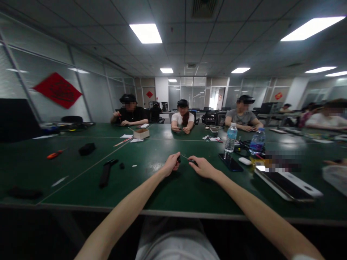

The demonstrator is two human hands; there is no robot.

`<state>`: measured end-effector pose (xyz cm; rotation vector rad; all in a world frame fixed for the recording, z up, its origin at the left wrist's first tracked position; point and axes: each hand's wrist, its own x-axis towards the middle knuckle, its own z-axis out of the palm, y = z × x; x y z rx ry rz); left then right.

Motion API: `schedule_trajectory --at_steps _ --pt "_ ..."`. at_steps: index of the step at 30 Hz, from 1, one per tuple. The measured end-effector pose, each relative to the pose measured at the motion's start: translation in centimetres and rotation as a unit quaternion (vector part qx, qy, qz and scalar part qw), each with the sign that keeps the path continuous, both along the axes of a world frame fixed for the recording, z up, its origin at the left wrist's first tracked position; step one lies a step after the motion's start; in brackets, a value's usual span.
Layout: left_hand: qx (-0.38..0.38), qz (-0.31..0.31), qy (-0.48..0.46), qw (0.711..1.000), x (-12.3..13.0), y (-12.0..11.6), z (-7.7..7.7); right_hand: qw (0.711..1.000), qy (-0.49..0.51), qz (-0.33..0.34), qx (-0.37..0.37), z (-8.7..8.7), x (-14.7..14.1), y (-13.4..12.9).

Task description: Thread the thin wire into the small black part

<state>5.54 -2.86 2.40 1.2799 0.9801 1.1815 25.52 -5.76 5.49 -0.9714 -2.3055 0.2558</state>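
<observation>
Left hand point(171, 164), right hand point(203, 168) (thin rod point(184, 157) between)

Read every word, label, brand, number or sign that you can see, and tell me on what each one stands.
Red diamond sign on the left wall: dark characters, too blurred to read.
Left water bottle, right water bottle: labels too small to read.
Nothing else is legible.

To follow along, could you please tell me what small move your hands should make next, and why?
Probably ease the thin metal tip toward the black piece in the left hand: the right hand aims it there, a small gap between.
</observation>
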Motion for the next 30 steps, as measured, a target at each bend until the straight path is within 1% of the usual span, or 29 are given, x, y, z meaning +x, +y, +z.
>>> schedule_trajectory --at_steps 7,12,18,25,30 --pt "0.004 0.001 -0.010 1.000 -0.4 0.5 -0.2 0.999 -0.024 0.039 -0.009 0.6 0.2 -0.5" --pt "0.003 -0.002 -0.016 1.000 -0.5 0.5 -0.1 0.998 -0.036 0.053 0.016 0.6 0.3 -0.6" --pt "0.016 0.022 -0.003 1.000 -0.5 0.5 -0.1 0.996 -0.033 0.075 0.037 0.7 0.2 -0.7" --pt "0.025 0.022 0.001 0.999 -0.8 0.8 -0.3 0.995 -0.044 0.073 0.053 0.9 0.0 -1.1" --pt "0.019 0.030 0.017 0.999 -0.7 1.0 -0.5 0.995 -0.053 0.076 0.041 0.8 0.0 -1.0"
